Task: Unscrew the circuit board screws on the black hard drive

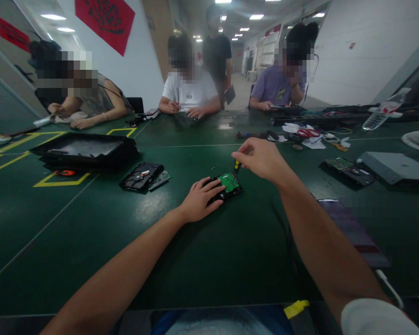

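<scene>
A hard drive (235,190) with a green circuit board (229,182) facing up lies on the dark green table. Across its left part my left hand (201,199) rests with fingers spread, covering some of the board. Just above the drive's far right corner, my right hand (260,157) pinches a small screwdriver (237,165) with a yellow and black handle, held upright. Its tip is too small to make out. Tiny dark bits (212,168), perhaps screws, lie behind the drive. To the left sit another black drive (141,177) and a loose circuit board (160,180).
Black stacked trays (87,151) stand at the left. On the right are a drive with exposed board (349,171), a grey box (398,167), a phone (351,228), red-handled scissors (307,133) and a tilted plastic bottle (384,111). Several people are beyond the table.
</scene>
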Demonstrator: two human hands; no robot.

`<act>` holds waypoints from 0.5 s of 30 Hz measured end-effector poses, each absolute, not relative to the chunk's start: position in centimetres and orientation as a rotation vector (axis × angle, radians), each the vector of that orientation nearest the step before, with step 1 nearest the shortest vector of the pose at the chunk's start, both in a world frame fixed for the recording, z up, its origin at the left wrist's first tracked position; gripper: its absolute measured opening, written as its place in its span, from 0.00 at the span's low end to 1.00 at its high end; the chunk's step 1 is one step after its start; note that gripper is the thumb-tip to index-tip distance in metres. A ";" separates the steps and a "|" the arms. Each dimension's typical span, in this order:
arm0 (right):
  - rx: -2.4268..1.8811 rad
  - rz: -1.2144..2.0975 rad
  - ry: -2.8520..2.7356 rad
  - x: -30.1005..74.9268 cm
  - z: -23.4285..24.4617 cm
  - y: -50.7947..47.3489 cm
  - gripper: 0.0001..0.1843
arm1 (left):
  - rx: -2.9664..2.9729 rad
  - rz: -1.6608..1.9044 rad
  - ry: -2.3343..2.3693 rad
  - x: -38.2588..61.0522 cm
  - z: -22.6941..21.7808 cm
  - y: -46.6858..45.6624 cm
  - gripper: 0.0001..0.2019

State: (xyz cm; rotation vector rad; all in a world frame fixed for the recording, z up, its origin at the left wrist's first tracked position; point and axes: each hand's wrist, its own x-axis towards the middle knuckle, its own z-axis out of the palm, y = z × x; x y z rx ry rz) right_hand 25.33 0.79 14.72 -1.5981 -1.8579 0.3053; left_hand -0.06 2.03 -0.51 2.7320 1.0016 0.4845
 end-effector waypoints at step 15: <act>-1.551 0.398 -1.942 25.4 14.9 0.9 0.09 | 2.723 0.502 0.997 -0.1 -0.7 2.1 0.29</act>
